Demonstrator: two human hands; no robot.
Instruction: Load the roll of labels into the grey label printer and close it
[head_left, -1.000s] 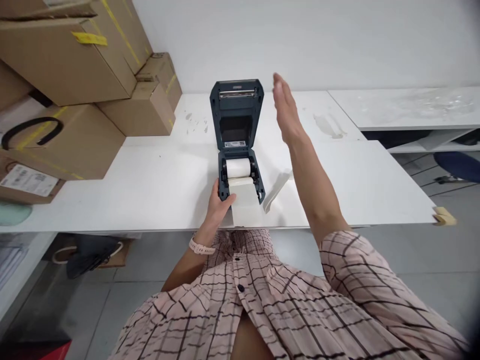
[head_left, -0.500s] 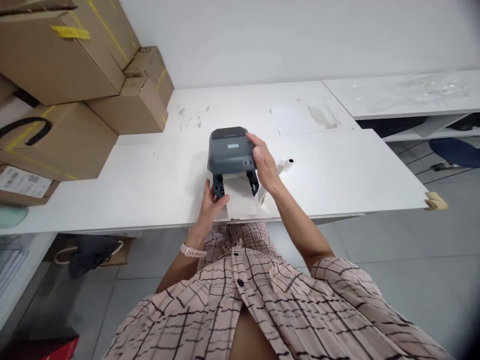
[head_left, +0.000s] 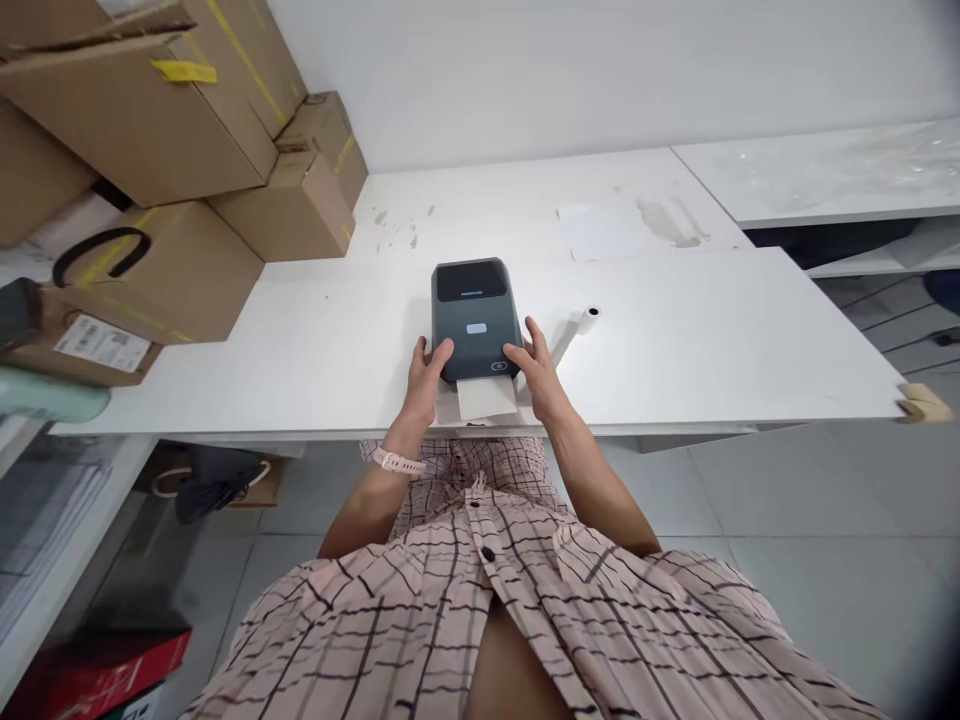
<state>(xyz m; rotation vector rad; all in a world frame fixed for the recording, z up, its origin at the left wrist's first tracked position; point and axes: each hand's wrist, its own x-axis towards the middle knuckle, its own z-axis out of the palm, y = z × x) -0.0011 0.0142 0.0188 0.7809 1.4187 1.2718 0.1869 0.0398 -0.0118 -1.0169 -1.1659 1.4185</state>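
Observation:
A dark grey label printer (head_left: 474, 315) sits closed near the front edge of the white table (head_left: 712, 350). A strip of white label paper (head_left: 487, 398) sticks out of its front slot. My left hand (head_left: 425, 378) presses on the printer's front left corner, fingers curled over the lid edge. My right hand (head_left: 534, 375) presses on the front right corner the same way. A small white paper roll (head_left: 588, 318) lies on the table just right of the printer.
Stacked cardboard boxes (head_left: 150, 150) fill the table's left end. A white sheet (head_left: 592, 232) lies farther back on the table. A second white surface (head_left: 825, 170) stands at the right. Bags and boxes lie on the floor under the table's left side.
The printer's lid was open a second ago; my right hand swung it down and it is now shut. Both hands now rest on the printer's front corners.

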